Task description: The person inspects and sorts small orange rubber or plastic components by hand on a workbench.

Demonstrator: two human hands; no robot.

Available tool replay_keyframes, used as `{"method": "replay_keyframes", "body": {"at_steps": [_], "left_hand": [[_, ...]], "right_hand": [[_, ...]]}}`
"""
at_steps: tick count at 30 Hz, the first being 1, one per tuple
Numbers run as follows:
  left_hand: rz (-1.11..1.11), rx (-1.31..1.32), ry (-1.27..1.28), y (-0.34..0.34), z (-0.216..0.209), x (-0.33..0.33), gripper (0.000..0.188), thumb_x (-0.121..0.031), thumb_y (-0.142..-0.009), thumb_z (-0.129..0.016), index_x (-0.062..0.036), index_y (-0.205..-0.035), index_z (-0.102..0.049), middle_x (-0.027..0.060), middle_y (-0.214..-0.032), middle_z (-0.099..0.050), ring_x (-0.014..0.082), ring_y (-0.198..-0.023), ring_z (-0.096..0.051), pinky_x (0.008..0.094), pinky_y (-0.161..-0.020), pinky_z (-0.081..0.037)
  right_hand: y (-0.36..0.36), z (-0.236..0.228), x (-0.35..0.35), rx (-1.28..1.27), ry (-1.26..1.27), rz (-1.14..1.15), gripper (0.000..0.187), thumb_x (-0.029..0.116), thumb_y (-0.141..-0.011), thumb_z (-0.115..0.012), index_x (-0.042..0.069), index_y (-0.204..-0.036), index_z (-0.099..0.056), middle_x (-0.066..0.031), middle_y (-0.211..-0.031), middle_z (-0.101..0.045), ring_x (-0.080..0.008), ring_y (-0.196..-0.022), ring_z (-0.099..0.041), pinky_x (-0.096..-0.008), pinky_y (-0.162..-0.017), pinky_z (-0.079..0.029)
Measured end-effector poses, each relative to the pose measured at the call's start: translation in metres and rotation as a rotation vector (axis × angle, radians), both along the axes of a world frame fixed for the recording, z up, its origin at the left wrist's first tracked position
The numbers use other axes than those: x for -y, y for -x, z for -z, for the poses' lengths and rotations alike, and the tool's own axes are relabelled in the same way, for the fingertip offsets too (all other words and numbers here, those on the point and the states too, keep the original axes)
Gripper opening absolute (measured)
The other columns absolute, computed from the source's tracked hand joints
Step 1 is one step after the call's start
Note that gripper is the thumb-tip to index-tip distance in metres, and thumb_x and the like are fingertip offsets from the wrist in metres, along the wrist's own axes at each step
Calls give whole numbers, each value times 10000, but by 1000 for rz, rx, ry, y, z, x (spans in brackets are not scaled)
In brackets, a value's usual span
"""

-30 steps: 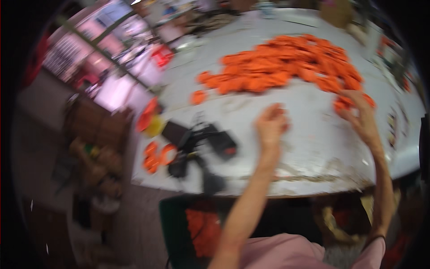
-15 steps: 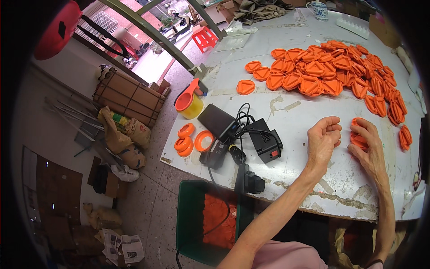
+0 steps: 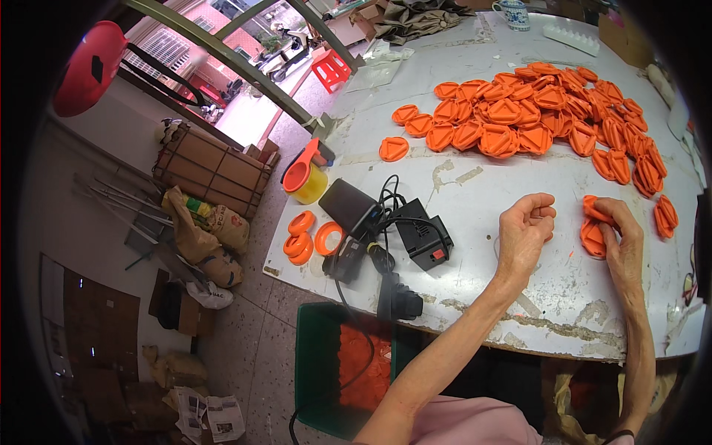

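Head view, green bin (image 3: 314, 363) holding orange pieces (image 3: 354, 371); right hand (image 3: 624, 236) grasping orange discs (image 3: 592, 239), left hand (image 3: 521, 231) curled, grip unclear

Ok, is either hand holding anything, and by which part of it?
The right hand holds orange pieces at their right edges, with thumb and fingers; whether they are lifted can't be told. Nothing shows in the left hand.

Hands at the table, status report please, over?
Right hand holding orange pieces. Left hand half-curled, nothing visible in it. Orange pile beyond; black device off left.
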State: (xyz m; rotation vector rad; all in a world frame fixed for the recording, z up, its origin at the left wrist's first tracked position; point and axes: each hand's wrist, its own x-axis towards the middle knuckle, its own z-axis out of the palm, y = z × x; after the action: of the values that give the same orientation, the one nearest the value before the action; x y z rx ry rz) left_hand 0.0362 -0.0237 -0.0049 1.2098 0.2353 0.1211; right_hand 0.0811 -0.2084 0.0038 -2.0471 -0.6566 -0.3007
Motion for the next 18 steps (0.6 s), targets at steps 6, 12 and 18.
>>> {"method": "replay_keyframes", "body": {"at_steps": [6, 12, 18], "left_hand": [[29, 54, -125, 0, 7, -3, 305, 22, -791, -553, 28, -1095, -577, 71, -947, -571, 83, -734, -538, 237, -688, -477], [8, 102, -186, 1, -2, 9, 348, -26, -795, -595, 43, -1134, -560, 93, -966, -569, 85, -718, -539, 241, -681, -474], [104, 204, -208, 4, -3, 6, 296, -62, -837, -601, 53, -1109, -575, 72, -928, -593, 74, -735, -556, 209, -657, -467]], "right_hand": [[-7, 7, 3, -35, -107, 122, 245, -53, -856, -510, -11, -1084, -590, -77, -1028, -613, -156, -958, -587, -257, -855, -442], [5, -7, 4, -307, -480, -16, 321, 91, -869, -592, 14, -1178, -551, -69, -1098, -609, -133, -995, -589, -256, -843, -485], [15, -12, -14, -585, -479, -150, 396, 214, -831, -654, 9, -1156, -556, -62, -1046, -623, -111, -916, -599, -240, -754, -508]]}}
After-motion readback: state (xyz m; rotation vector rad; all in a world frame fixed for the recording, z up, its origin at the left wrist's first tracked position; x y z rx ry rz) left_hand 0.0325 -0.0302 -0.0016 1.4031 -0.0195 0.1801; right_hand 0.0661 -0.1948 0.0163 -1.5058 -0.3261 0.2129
